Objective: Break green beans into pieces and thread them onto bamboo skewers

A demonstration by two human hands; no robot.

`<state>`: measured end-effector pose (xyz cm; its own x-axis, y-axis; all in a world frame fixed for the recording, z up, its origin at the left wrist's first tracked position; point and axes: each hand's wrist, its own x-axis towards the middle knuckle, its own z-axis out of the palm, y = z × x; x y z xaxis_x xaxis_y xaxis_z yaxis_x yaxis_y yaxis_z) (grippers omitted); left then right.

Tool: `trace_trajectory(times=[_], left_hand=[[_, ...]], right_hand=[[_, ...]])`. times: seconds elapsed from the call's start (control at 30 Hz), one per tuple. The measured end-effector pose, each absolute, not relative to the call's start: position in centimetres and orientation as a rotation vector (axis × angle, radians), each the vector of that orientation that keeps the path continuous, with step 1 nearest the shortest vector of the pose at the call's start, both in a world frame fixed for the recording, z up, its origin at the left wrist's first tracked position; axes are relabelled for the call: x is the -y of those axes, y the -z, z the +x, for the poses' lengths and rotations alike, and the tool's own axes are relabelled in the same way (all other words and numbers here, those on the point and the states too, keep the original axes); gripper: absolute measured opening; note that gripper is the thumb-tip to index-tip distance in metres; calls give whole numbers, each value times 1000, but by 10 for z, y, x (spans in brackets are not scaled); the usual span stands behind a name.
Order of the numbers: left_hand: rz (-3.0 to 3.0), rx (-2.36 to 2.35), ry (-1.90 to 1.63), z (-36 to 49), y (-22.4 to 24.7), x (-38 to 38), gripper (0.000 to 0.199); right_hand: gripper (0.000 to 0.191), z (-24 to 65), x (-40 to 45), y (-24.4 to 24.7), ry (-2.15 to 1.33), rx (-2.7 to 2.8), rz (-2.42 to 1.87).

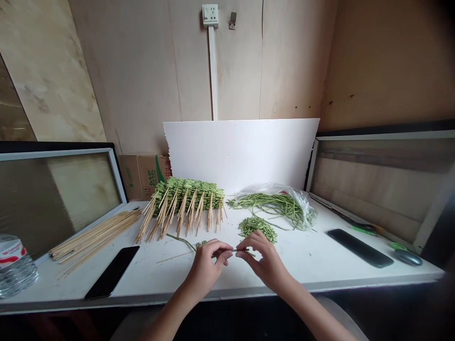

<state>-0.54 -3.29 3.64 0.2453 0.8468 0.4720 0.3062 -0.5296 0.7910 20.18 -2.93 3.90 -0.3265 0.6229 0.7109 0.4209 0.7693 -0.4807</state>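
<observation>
Over the front of the white table, my left hand and my right hand face each other with fingertips pinched. Between them runs a thin green bean piece, gripped at both sides. More green ends stick out beneath my right fingers. Behind my right hand lies a heap of short-cut green bean pieces. A longer green bean and a single bamboo skewer rest left of my left hand. Farther back, skewered bean bundles are stacked in rows, their sticks pointing toward me.
Loose bamboo skewers lie at left near a black phone and a water bottle. Long beans spill from a clear plastic bag. A second dark phone-like slab and a mouse are at right. A white board stands behind.
</observation>
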Motion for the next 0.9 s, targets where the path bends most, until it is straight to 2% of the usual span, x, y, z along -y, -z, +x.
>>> trace_trajectory(times=[0.2, 0.37, 0.53, 0.63, 0.73, 0.8, 0.9], left_hand=[[2089, -1027, -1234, -2, -38, 39, 16], [2050, -910, -1179, -1, -31, 36, 28], [1994, -941, -1178, -10, -22, 20, 26], [1894, -1061, -1209, -22, -22, 9, 24], [1859, -1102, -1191, -29, -27, 7, 32], [1875, -1101, -1175, -28, -28, 10, 37], [1932, -1117, -1121, -23, -27, 15, 36]], right_hand=[[16, 194, 35, -35, -311, 1940, -797], [19, 190, 30, -23, -634, 1824, -754], [31, 192, 23, -20, -813, 1730, -601], [28, 201, 20, -29, -669, 1672, -623], [24, 219, 8, -31, -349, 1747, -840], [32, 232, -6, -20, -128, 1788, -1021], [43, 245, -24, 7, -34, 1859, -1171]])
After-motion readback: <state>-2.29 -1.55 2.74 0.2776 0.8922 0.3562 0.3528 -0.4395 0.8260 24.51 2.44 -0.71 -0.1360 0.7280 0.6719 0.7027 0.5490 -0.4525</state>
